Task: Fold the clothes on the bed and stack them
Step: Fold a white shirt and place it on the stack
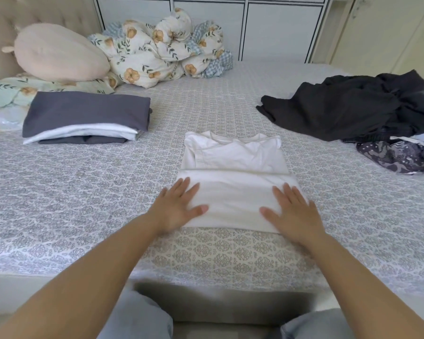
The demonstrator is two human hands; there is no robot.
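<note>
A white shirt [233, 165] lies in the middle of the bed [83, 192], its lower part folded up over itself. My left hand [179, 206] presses flat on the left end of the fold. My right hand [291, 211] lies flat on the right end. Both hands have straight, spread fingers. At the left stands a stack of folded clothes [83, 118], dark grey on top with white beneath. A heap of unfolded black clothes [353, 106] sits at the right, with a grey patterned garment [397, 156] in front of it.
A round beige pillow [59, 52] and a bunched floral quilt [162, 50] lie at the head of the bed. White panelled cabinets [230, 20] stand behind. The bed's front edge runs just before my knees [137, 319].
</note>
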